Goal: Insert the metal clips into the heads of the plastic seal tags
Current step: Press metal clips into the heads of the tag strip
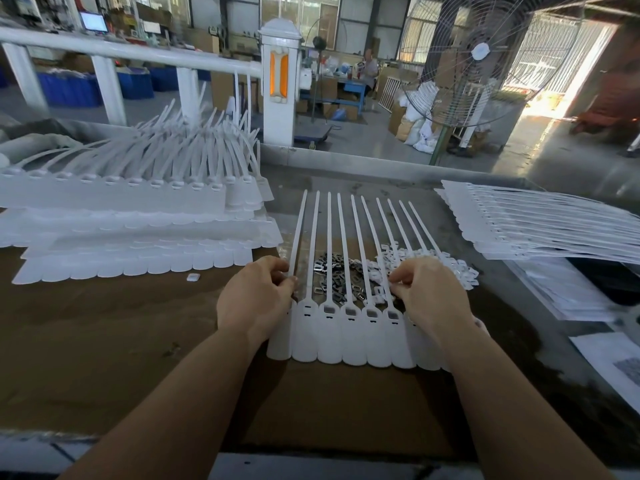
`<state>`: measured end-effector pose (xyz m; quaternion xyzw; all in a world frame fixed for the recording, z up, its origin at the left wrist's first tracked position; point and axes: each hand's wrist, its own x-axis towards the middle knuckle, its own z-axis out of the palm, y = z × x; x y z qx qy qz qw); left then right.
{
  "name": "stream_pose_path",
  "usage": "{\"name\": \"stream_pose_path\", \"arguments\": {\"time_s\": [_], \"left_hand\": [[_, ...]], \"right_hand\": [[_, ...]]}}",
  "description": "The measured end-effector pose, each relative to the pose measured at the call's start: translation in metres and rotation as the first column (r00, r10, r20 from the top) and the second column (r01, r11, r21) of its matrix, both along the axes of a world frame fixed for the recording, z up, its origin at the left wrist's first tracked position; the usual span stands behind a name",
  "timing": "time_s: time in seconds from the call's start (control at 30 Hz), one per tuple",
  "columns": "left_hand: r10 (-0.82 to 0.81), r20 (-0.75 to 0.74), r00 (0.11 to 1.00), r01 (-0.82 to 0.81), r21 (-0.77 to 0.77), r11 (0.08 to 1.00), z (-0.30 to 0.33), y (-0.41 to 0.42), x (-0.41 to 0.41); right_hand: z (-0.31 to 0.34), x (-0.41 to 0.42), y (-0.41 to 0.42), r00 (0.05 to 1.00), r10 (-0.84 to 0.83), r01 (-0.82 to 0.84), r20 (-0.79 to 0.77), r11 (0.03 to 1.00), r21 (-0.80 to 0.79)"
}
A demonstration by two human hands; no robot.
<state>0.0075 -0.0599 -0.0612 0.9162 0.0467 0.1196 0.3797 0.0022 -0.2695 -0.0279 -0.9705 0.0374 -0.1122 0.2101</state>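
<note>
Here the left hand (256,299) curls its fingers and pinches at the leftmost head of a joined strip of seal tags (353,336); whether a clip sits between the fingertips cannot be told. The right hand (429,292) pinches something small at the strip's right end, its fingers bent; what it holds is hidden. The strip lies flat on the tabletop (114,327) just in front of the person. Its long axis per tag runs away from the body: rounded flags point toward the person, heads sit mid-way, thin tails (360,233) fan outward and away. Several heads show dark rectangular openings.

Just beyond the heads, under the tails, lies a loose heap of metal clips (343,275), with small white pieces (450,268) beside it to the right.

Risks, as I judge them: a clip pressed in crooked could jam or skip a head, and pushing at one end could slide or buckle the strip.
</note>
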Motion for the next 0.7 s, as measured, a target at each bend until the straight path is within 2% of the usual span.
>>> {"name": "stream_pose_path", "arguments": {"time_s": [0.27, 0.4, 0.53, 0.6, 0.7], "left_hand": [[-0.005, -0.001, 1.0, 0.005, 0.006, 1.0, 0.0, -0.001, 0.001], [0.002, 0.009, 1.0, -0.002, -0.004, 1.0, -0.001, 0.0, 0.002], [0.0, 0.012, 1.0, 0.0, 0.003, 1.0, -0.003, 0.0, 0.003], [-0.001, 0.017, 1.0, 0.001, 0.006, 1.0, -0.003, -0.001, 0.003], [-0.007, 0.021, 1.0, 0.007, 0.012, 1.0, -0.003, -0.001, 0.002]], "right_hand": [[0.003, 0.001, 0.0, 0.999, -0.048, 0.049, -0.021, 0.998, 0.039], [0.003, 0.0, 0.003, 0.993, -0.072, 0.064, 0.09, 0.995, 0.081], [0.008, -0.005, 0.018, 0.975, 0.042, -0.09, 0.217, 0.972, 0.216], [0.01, -0.009, 0.03, 0.965, 0.14, -0.203, 0.22, 0.934, 0.294], [0.005, -0.014, 0.044, 0.946, 0.269, -0.316, 0.184, 0.894, 0.318]]}}
